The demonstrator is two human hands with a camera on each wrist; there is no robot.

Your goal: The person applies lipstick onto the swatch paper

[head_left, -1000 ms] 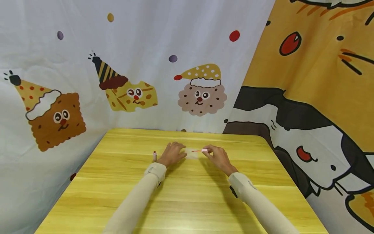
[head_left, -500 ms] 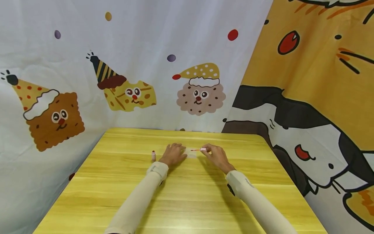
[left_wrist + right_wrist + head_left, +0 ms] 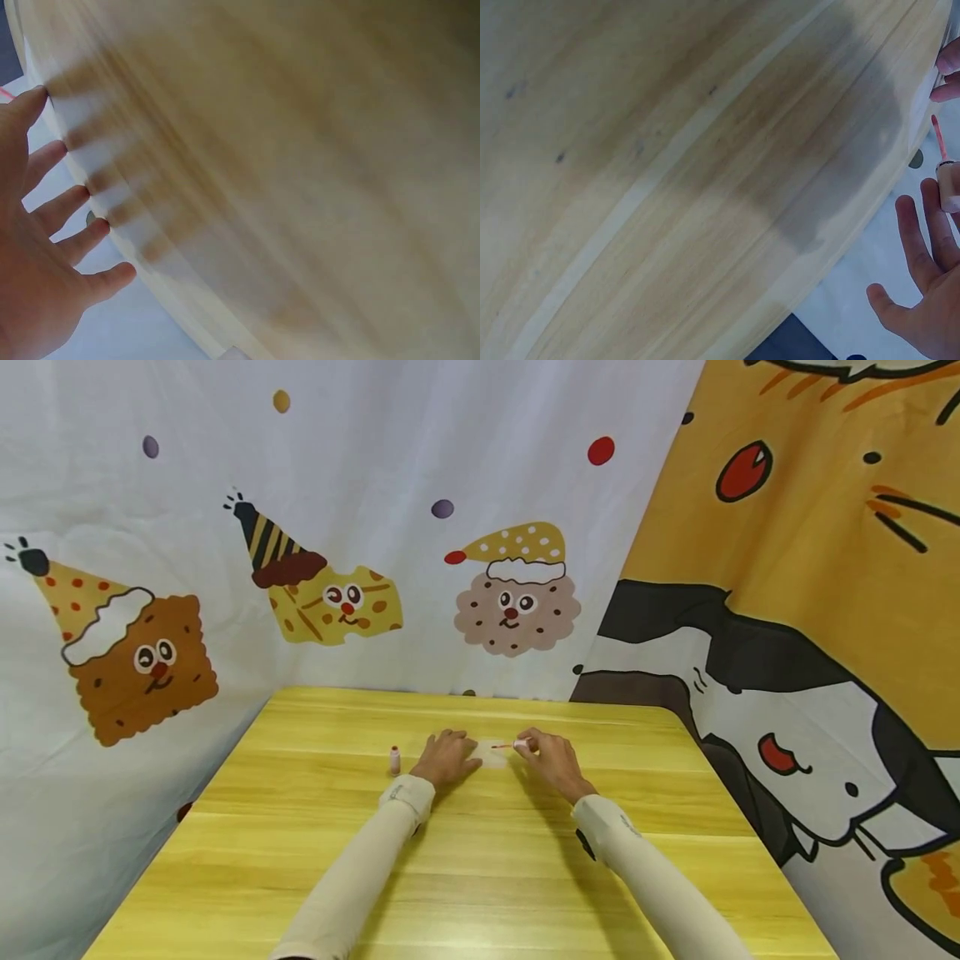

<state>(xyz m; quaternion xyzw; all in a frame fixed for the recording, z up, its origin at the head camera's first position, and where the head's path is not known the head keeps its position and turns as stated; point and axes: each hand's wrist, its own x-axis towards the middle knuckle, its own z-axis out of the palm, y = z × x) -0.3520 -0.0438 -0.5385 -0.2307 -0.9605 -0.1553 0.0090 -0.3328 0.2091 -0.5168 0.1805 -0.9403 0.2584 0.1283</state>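
Head view shows two cream sleeves (image 3: 356, 877) closest to us, reaching over a yellow wooden counter (image 3: 480, 893). A little pink bottle (image 3: 395, 763) with a red top stands up straight on the counter, just left of the left wrist. Next comes the left hand (image 3: 447, 757). Its fingers are spread wide, and their tips are at the left edge of a thin, pale sheet (image 3: 493, 761). I can't tell how hard they press. Across from it is the right hand (image 3: 553, 760). Its fingers pinch a small pink cap (image 3: 521, 744), and the others stick out. A thin red stick (image 3: 940, 139) pokes out of the cap, pointing left over the sheet. I can't tell if its tip touches. Behind the counter hangs a white cloth (image 3: 360, 452) with a square cookie (image 3: 183, 660), a cheese (image 3: 307, 610) and a round cookie (image 3: 487, 618), all wearing hats. Big cartoon animals (image 3: 802, 710) are on the right.
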